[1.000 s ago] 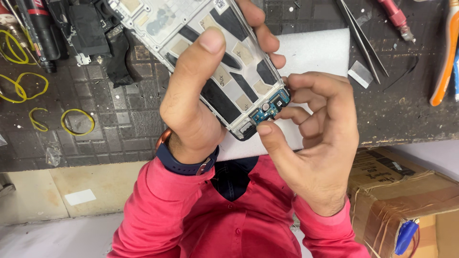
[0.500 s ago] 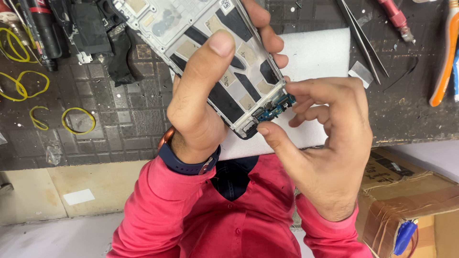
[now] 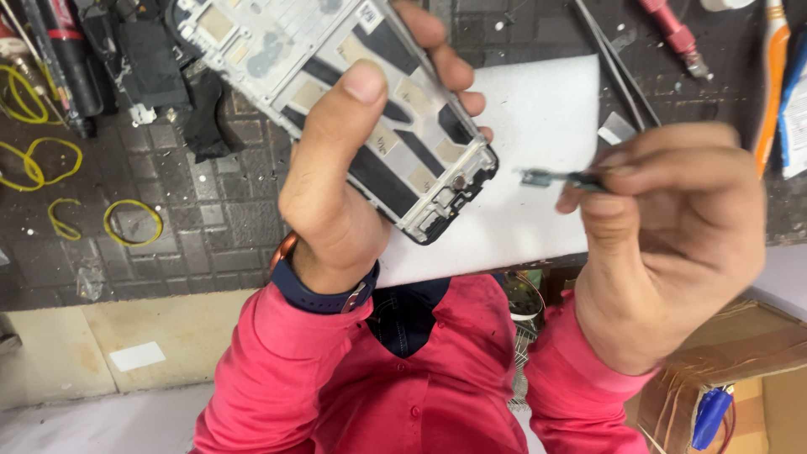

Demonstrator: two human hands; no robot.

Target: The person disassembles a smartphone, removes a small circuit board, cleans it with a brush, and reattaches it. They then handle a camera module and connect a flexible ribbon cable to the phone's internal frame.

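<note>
- The left hand (image 3: pixel 345 181) grips an opened phone frame (image 3: pixel 336 101) from behind, thumb pressed across its bare inner face, holding it tilted above a dark gridded work mat (image 3: pixel 210 210).
- The right hand (image 3: pixel 664 244) pinches a small circuit board part (image 3: pixel 538 177) between its fingertips, clear of the frame's lower end and over a white foam sheet (image 3: pixel 538 109).
- The part is tiny and held only by its edge; a slack pinch could drop it onto the foam or off the bench edge just below, onto the red shirt (image 3: pixel 403 387).
- Squeezing hard could bend or crack the thin board, I judge.
- The thumb lies on exposed adhesive pads and contacts; pressure or grease there could harm them.
- Tweezers (image 3: pixel 618 76), an orange-handled tool (image 3: pixel 769 84) and yellow rubber bands (image 3: pixel 134 220) lie close by; a stray elbow could scatter them.
</note>
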